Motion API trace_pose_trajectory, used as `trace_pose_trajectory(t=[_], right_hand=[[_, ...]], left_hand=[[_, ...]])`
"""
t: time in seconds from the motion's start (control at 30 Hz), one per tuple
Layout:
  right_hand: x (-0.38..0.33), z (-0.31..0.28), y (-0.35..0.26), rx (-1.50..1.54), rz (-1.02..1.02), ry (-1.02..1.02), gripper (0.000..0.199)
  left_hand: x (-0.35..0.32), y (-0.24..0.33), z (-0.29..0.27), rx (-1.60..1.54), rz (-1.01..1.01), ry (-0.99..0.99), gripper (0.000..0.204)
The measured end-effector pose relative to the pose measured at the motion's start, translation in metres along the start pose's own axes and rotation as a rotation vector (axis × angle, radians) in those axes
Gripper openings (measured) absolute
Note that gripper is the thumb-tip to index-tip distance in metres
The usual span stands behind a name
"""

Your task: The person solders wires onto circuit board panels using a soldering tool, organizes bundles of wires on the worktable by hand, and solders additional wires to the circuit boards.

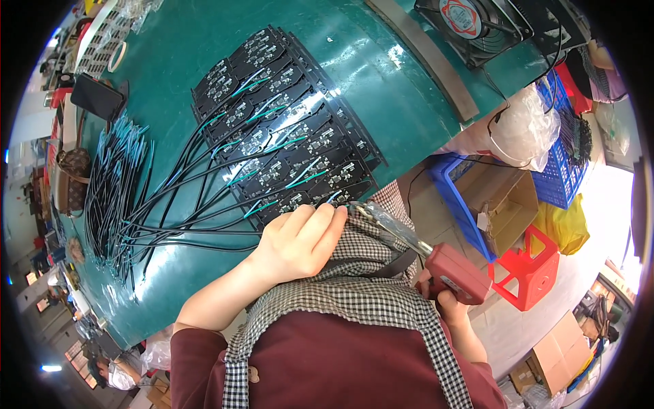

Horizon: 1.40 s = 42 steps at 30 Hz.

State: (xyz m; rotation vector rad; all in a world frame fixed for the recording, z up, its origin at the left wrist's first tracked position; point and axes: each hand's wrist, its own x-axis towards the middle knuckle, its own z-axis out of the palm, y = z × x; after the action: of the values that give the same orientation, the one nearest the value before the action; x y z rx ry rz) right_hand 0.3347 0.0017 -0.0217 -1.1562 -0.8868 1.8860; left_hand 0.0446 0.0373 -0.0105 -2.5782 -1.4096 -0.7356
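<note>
My right hand (pixel 446 294) grips a red soldering iron (pixel 436 259), its tip at the nearest black circuit board (pixel 320 194) on the green table (pixel 381 88); my left hand (pixel 300 240) pinches a wire (pixel 332 198) there.

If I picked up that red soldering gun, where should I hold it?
By the thick red handle, coming from the rear, as the right hand does. The long metal barrel points toward the circuit boards, so that end is likely hot.
</note>
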Motion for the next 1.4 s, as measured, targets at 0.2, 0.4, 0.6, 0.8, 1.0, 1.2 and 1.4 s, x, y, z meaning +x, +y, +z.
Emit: trace_pose_trajectory(t=[0.2, 0.4, 0.6, 0.8, 1.0, 1.2, 1.4], right_hand=[[0.003, -0.007, 0.005, 0.048, 0.008, -0.076, 0.069], [-0.001, -0.016, 0.015, -0.175, 0.004, -0.005, 0.058], [-0.003, -0.018, 0.019, -0.433, -0.109, 0.019, 0.058], [0.006, -0.002, 0.003, 0.076, -0.032, -0.02, 0.067], [0.005, 0.001, -0.009, 0.01, -0.11, 0.03, 0.069], [0.024, 0.005, -0.013, -0.075, -0.448, 0.217, 0.057], [0.02, 0.01, -0.013, -0.036, -0.496, 0.256, 0.051]], left_hand=[[0.001, -0.001, 0.002, 0.0, -0.011, -0.009, 0.028], [0.003, 0.0, 0.001, 0.006, -0.008, -0.049, 0.028], [0.003, 0.0, 0.002, 0.002, -0.019, -0.051, 0.027], [0.006, -0.001, 0.004, -0.001, -0.016, -0.059, 0.028], [0.014, 0.001, -0.008, -0.028, -0.096, -0.095, 0.026], [0.074, -0.062, -0.024, 0.03, 0.016, -0.276, 0.045], [0.087, -0.116, -0.041, -0.058, 0.206, -0.417, 0.025]])
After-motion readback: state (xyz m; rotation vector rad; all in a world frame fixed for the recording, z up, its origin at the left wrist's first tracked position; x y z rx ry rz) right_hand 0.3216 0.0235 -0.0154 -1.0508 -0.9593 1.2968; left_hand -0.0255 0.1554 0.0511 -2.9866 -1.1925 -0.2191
